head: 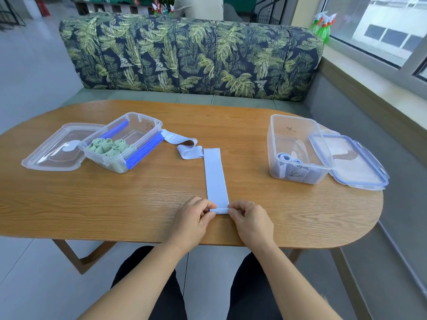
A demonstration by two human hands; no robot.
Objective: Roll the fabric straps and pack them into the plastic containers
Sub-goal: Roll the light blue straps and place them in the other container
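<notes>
Pale-blue strap (216, 174) flat on the table (92, 192), its near end pinched into a first turn by the left hand (194, 218) and right hand (250, 219). Green rolls (108, 147) fill the left container (138, 115); a few blue rolls (291, 159) sit in the right container (293, 125). Loose straps (190, 153) beyond still await rolling.

Before us, strap (216, 174) on table (138, 199), 6 to 12. Box (143, 115) w/ rolls (108, 147) at 10, lid (53, 151) at its 9. 2nd box (293, 125) at 2, 2nd lid (353, 162) at its 3. Sofa (191, 56) behind.
</notes>
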